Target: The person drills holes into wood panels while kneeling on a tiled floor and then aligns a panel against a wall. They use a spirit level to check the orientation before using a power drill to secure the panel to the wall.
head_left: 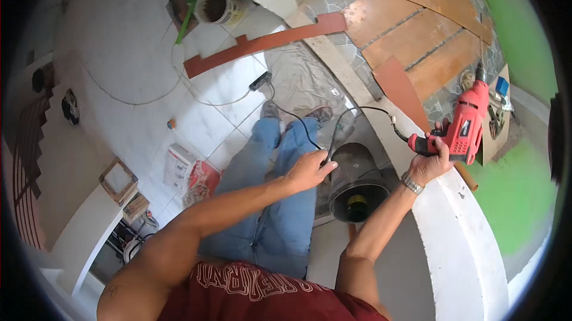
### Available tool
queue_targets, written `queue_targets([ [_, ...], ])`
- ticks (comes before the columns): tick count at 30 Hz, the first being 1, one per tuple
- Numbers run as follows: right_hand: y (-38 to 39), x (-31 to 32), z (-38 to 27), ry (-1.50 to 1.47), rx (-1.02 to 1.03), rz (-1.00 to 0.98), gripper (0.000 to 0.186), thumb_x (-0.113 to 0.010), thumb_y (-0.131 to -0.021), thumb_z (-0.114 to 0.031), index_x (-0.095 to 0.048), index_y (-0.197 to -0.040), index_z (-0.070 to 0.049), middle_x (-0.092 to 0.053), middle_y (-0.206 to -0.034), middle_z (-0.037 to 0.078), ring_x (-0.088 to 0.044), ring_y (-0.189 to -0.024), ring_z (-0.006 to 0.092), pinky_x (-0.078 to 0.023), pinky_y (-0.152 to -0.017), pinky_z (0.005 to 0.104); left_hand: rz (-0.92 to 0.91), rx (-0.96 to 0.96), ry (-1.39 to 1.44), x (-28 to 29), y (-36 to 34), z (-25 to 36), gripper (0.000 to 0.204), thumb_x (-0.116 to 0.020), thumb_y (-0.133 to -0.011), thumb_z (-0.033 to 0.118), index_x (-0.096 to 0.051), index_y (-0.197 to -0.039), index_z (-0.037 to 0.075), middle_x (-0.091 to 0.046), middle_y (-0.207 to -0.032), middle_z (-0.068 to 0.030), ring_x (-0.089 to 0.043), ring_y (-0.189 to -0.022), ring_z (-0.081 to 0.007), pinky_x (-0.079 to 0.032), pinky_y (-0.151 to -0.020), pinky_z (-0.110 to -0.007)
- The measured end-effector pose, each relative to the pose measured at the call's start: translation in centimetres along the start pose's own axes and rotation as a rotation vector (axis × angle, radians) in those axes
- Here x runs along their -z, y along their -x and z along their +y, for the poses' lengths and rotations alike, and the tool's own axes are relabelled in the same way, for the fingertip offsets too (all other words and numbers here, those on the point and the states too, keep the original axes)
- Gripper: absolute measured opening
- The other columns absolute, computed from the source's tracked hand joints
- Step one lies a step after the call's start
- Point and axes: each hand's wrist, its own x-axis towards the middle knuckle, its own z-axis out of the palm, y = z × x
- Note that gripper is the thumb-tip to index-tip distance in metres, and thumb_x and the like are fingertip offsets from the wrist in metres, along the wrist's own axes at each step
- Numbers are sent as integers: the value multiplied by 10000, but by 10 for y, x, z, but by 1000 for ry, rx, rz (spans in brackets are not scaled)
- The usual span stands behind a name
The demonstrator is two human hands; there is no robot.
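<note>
My right hand grips the handle of a red corded drill above a white ledge at the right, its bit pointing up toward wooden pieces laid on the mosaic surface beyond. My left hand is closed on the black cable in front of my legs. The cable loops up to the drill and also runs toward a black socket block on the floor. A black bucket with something green inside lies just right of my left hand.
A long reddish strip spans from the tiled floor to the ledge. A paint bucket stands at the back. A white-and-red box sits left of my legs. Stairs are at far left; small tools lie beside the drill.
</note>
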Motion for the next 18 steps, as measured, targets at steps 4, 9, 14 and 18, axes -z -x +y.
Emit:
queue_targets([
  [4, -20, -4, -4, 52, 8, 51, 558, -560, -667, 63, -549, -1224, 99, -662, -1077, 217, -697, -869, 293, -590, -616, 324, -89, 8, -63, -48, -17, 45, 397, -676, -922, 310, -504, -769, -14, -549, -719, -235, -554, -660, -402, -421, -607, -481],
  [9, -15, 10, 7, 93, -107, 112, 517, -566, -702, 62, -552, -1219, 73, -678, -1066, 214, -704, -864, 273, -593, -600, 329, -205, -19, -69, -74, 6, 75, 430, -690, -903, 313, -489, -704, -11, -500, -619, -234, -485, -540, -391, -395, -543, -469],
  [14, -12, 9, 15, 83, -181, 90, 519, -569, -687, 60, -556, -1206, 65, -685, -1064, 196, -710, -864, 262, -588, -595, 327, -321, 55, -158, -52, 46, 139, 432, -651, -917, 331, -504, -696, -10, -528, -615, -226, -532, -557, -407, -408, -548, -478],
  [18, -16, 9, 15, 100, -213, 62, 505, -567, -698, 73, -560, -1203, 67, -692, -1052, 190, -708, -845, 248, -579, -603, 315, -498, 141, -162, -42, 80, 165, 447, -637, -928, 354, -497, -719, -16, -537, -647, -229, -535, -576, -410, -407, -553, -477],
])
